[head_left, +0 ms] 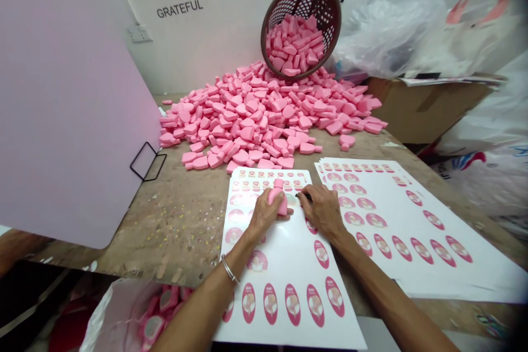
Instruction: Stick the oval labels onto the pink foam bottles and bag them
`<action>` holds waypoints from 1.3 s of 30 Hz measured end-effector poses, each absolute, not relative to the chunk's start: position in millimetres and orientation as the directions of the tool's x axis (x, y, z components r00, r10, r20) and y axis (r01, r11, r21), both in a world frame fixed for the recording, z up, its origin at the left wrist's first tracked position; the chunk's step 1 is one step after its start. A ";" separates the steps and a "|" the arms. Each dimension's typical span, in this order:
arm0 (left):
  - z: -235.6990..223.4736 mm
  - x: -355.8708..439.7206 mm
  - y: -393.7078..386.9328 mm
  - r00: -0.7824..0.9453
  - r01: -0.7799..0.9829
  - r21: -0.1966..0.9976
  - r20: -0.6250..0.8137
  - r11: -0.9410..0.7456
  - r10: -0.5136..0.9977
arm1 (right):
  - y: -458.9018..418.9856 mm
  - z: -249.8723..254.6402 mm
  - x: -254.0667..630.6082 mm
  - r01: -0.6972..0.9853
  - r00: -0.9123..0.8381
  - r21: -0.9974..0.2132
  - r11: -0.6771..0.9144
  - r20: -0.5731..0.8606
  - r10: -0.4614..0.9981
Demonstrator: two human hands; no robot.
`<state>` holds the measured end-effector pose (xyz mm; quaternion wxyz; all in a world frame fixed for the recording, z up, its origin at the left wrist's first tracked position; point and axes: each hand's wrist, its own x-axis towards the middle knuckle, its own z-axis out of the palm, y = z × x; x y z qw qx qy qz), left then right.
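Gripping a bottle (282, 207) in the left hand (263, 213), just above a label sheet (289, 258); curling the right hand (322, 210) close beside, not showing clearly whether pinching anything. Working on a table (177, 220), beside more sheets (390, 203), facing a pink pile (247, 115) and tipped basket (331, 22).

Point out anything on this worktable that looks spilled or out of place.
The brown plastic basket lies tipped, mouth facing the camera, with pink bottles heaped below, apparently poured out; colored specks also litter the wooden tabletop.
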<state>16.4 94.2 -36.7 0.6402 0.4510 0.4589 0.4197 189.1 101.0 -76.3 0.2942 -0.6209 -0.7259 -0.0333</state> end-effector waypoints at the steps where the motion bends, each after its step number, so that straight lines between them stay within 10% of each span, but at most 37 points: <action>1: -36.9 16.4 94.6 0.228 -0.123 0.962 -0.210 0.242 0.951 | 100.9 -76.2 189.2 0.921 -0.061 -0.314 0.230 0.468 0.881; 23: -41.9 14.2 93.2 0.233 -0.166 0.961 -0.179 0.221 0.956 | 99.9 -70.5 190.3 0.923 -0.102 -0.274 0.270 0.502 0.859; 39: -36.4 10.0 94.1 0.210 -0.271 0.932 -0.188 0.242 0.960 | 95.3 -58.3 189.9 0.673 0.201 -0.700 0.241 0.486 0.851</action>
